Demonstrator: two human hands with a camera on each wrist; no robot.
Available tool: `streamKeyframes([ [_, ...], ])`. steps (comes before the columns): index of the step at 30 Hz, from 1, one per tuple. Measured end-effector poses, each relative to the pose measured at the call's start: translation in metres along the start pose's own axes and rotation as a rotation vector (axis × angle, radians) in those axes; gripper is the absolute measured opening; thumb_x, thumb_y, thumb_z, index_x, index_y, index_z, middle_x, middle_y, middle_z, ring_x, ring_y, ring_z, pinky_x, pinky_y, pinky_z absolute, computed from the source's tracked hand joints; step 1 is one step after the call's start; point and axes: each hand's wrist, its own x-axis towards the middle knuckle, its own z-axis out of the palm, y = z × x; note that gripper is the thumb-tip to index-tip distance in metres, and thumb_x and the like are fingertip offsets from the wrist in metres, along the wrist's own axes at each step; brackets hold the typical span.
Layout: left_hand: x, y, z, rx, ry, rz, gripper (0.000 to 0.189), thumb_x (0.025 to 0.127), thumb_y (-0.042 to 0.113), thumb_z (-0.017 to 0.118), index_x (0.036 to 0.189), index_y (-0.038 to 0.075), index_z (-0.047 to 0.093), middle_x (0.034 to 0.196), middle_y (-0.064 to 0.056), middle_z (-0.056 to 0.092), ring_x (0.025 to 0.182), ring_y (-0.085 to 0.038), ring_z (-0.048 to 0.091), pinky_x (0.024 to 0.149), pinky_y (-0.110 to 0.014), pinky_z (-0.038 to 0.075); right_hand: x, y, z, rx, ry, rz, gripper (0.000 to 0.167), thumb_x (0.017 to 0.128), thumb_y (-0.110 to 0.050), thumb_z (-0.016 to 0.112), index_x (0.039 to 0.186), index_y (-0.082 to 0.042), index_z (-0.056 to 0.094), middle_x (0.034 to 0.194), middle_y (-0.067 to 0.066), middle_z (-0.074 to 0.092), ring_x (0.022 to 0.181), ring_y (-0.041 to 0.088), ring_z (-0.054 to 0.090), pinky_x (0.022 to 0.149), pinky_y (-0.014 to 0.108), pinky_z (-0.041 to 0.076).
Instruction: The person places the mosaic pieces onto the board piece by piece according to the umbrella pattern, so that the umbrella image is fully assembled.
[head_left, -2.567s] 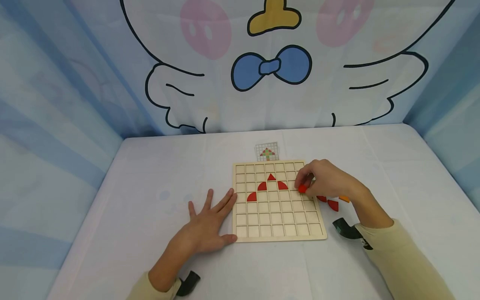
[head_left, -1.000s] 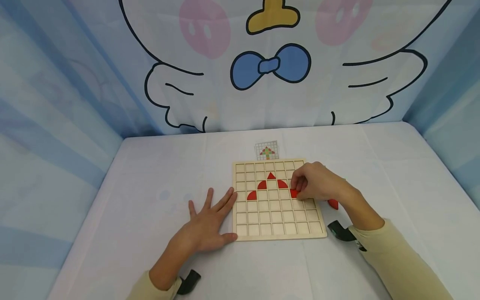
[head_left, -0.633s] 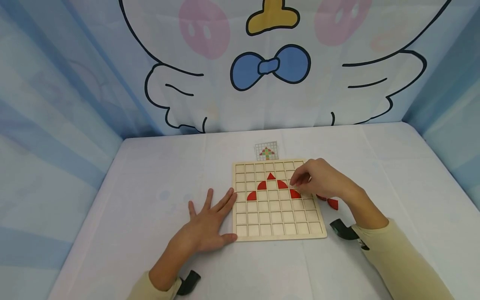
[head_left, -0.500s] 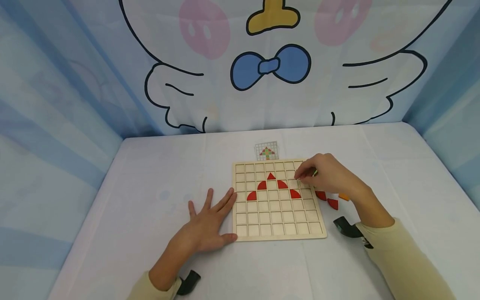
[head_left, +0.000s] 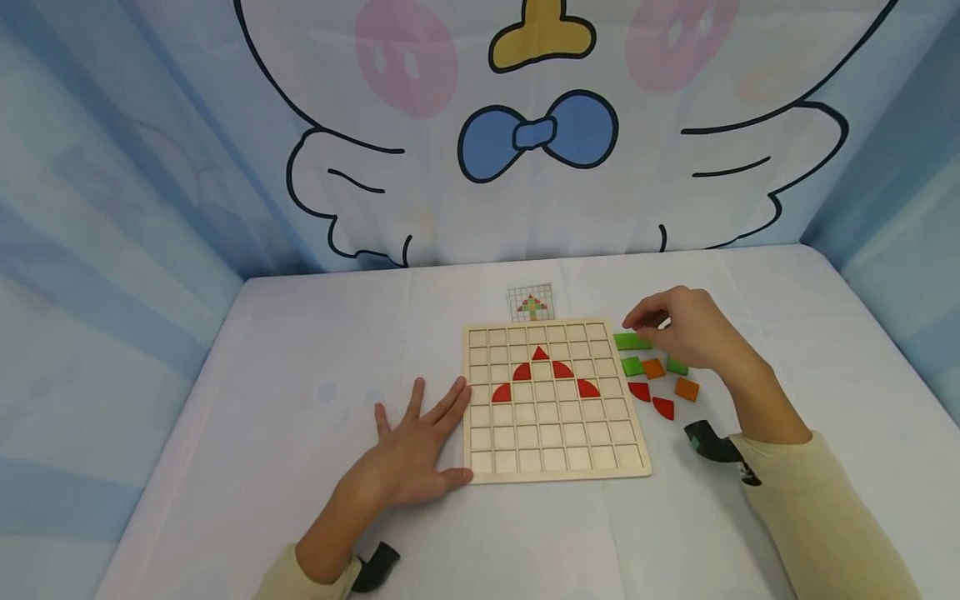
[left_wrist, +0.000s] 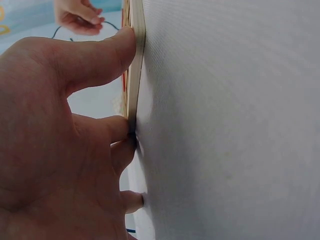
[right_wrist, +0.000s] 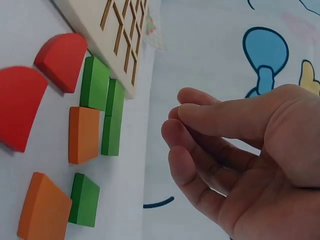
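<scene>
My left hand [head_left: 408, 458] lies with spread fingers against the left edge of a wooden grid board [head_left: 551, 437]; its thumb [left_wrist: 110, 55] touches the board's side in the left wrist view. On the board sit a red triangle [head_left: 540, 354] and several red quarter-circle pieces [head_left: 588, 388], spreading down to both sides. My right hand [head_left: 686, 325] hovers over the green pieces [head_left: 630, 342] beyond the board's right edge. In the right wrist view its fingers are loosely bent with nothing between them, apart from the green blocks [right_wrist: 112, 120].
Right of the board lie two loose red quarter-circles [head_left: 663, 407], orange squares [head_left: 687, 389] and green squares [head_left: 632, 367]. A small pattern card [head_left: 531, 302] with a coloured tree figure lies behind the board. A printed cloth wall [head_left: 450, 208] stands behind the white table [head_left: 337, 333].
My right hand set a red quarter-circle into a cell at the pattern's right, let it go, and moved right and back over the loose pieces. The left hand stayed put.
</scene>
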Motion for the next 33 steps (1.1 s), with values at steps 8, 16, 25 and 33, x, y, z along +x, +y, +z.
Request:
streamKeyframes([
  [8, -0.003, -0.001, 0.001, -0.01, 0.008, 0.01, 0.1, 0.089, 0.051, 0.075, 0.168, 0.031, 0.017, 0.175, 0.016, 0.007, 0.162, -0.043, -0.003, 0.109, -0.089, 0.002, 0.006, 0.016, 0.004, 0.007, -0.059, 0.118, 0.026, 0.093, -0.001, 0.066, 0.117, -0.001, 0.076, 0.108, 0.018, 0.072, 0.101, 0.033, 0.061, 0.084, 0.043, 0.052],
  [16, -0.002, -0.001, 0.001, -0.002, 0.006, 0.007, 0.1, 0.09, 0.052, 0.074, 0.168, 0.031, 0.016, 0.175, 0.017, 0.006, 0.162, -0.043, -0.004, 0.11, -0.088, 0.001, 0.008, 0.026, 0.011, 0.0, -0.102, 0.188, 0.031, 0.091, -0.001, 0.07, 0.122, -0.002, 0.074, 0.114, 0.023, 0.067, 0.105, 0.038, 0.058, 0.084, 0.046, 0.055],
  [25, -0.001, -0.002, 0.001, -0.005, 0.009, 0.006, 0.099, 0.09, 0.051, 0.074, 0.168, 0.031, 0.017, 0.175, 0.017, 0.006, 0.162, -0.043, -0.004, 0.11, -0.088, 0.002, 0.011, 0.025, 0.015, -0.013, -0.103, 0.179, 0.031, 0.089, 0.004, 0.071, 0.12, 0.0, 0.074, 0.114, 0.024, 0.065, 0.105, 0.038, 0.056, 0.087, 0.048, 0.055],
  [33, -0.001, -0.002, 0.001, -0.003, 0.007, 0.002, 0.1, 0.089, 0.052, 0.074, 0.168, 0.032, 0.016, 0.175, 0.017, 0.006, 0.162, -0.043, -0.005, 0.11, -0.088, 0.002, 0.011, 0.026, 0.014, -0.01, -0.105, 0.174, 0.03, 0.091, 0.004, 0.07, 0.12, 0.002, 0.074, 0.119, 0.025, 0.065, 0.105, 0.038, 0.06, 0.087, 0.047, 0.057],
])
